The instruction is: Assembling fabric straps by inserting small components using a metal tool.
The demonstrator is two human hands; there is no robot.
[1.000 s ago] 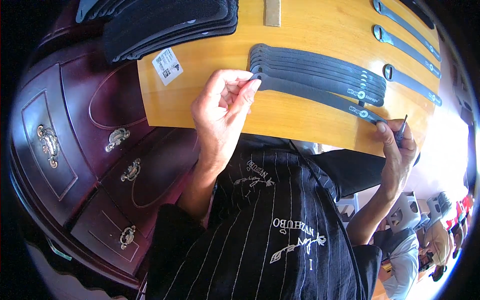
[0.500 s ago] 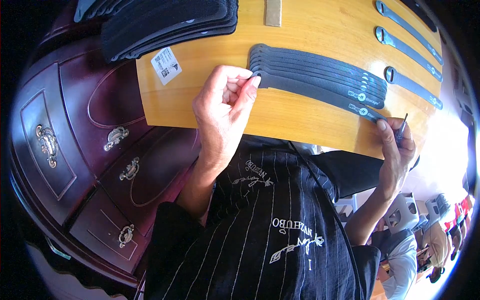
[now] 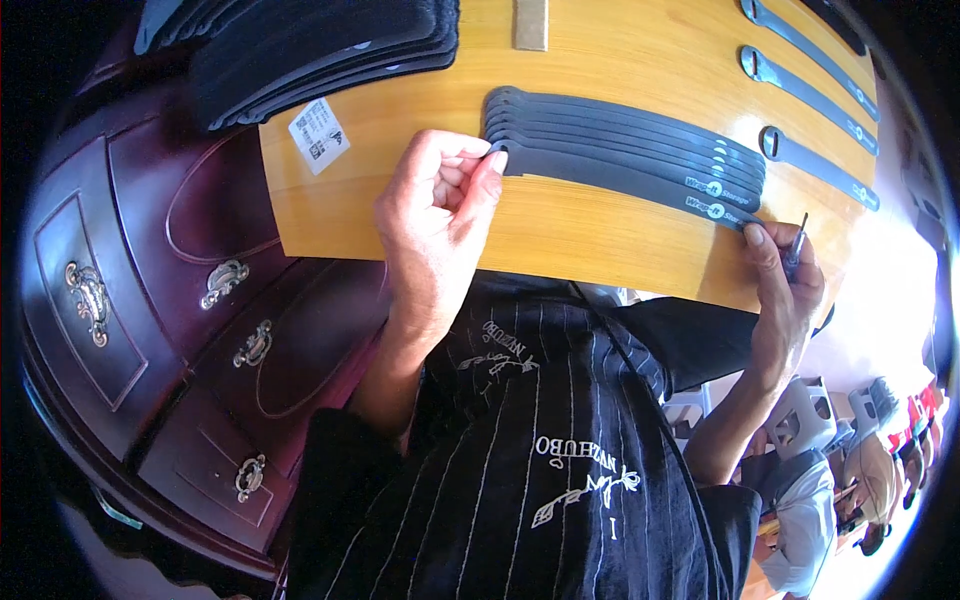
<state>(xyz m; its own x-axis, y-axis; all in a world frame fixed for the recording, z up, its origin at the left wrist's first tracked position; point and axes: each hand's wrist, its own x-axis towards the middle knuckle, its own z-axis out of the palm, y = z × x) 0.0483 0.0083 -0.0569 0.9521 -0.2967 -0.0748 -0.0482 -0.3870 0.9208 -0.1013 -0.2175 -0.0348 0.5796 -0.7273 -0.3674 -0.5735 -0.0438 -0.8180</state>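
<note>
Head view: the left hand [image 3: 437, 205] pinches one end of a long dark grey strap [image 3: 600, 180] between thumb and fingertips. The right hand [image 3: 787, 275] pinches the other end, and a little tool [image 3: 795, 258] with a thin tip is tucked in its fingers, pointing away from the person. The two hands are well apart, and the strap runs between them.

The strap is near the table's near edge, and it lies along the front of a fanned stack of straps [image 3: 620, 130] just like it. I cannot tell if it is lifted a bit. The table [image 3: 640, 60] is yellow wood.

Near the right edge of the table, three loose straps [image 3: 810, 105] lie in a row, each with a hole in its round end. A pile of wide black pieces [image 3: 330, 60] sits toward the far left corner. A white label [image 3: 319, 135] is by the left edge. A flat brown strip [image 3: 531, 25] lies farther back. A dark red cabinet [image 3: 330, 310] stands beside the left edge.
</note>
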